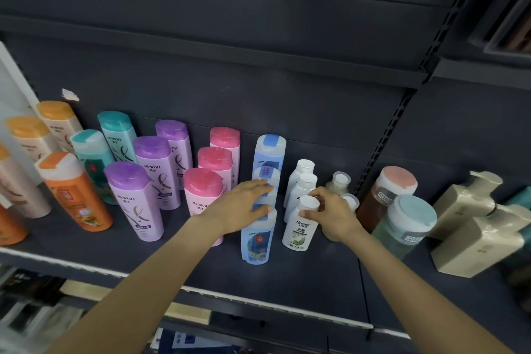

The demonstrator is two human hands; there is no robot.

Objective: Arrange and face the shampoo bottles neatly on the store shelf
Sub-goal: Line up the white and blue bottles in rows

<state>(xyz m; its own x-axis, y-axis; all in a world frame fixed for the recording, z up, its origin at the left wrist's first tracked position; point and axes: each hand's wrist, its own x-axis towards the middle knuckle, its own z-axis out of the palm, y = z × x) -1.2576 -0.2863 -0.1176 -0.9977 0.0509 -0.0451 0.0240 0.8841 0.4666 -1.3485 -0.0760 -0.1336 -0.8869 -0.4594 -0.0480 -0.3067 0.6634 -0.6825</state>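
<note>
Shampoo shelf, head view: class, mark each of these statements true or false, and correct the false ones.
1. The right hand pinches the cap of the front white bottle. True.
2. The left hand rests on the blue bottles. True.
3. The pink bottles stand to the right of the white ones. False: they stand to the left, beyond the blue row.
4. The purple bottles lie flat on the shelf. False: they stand upright.
5. Both hands hold one bottle together. False: each touches a different row.
</note>
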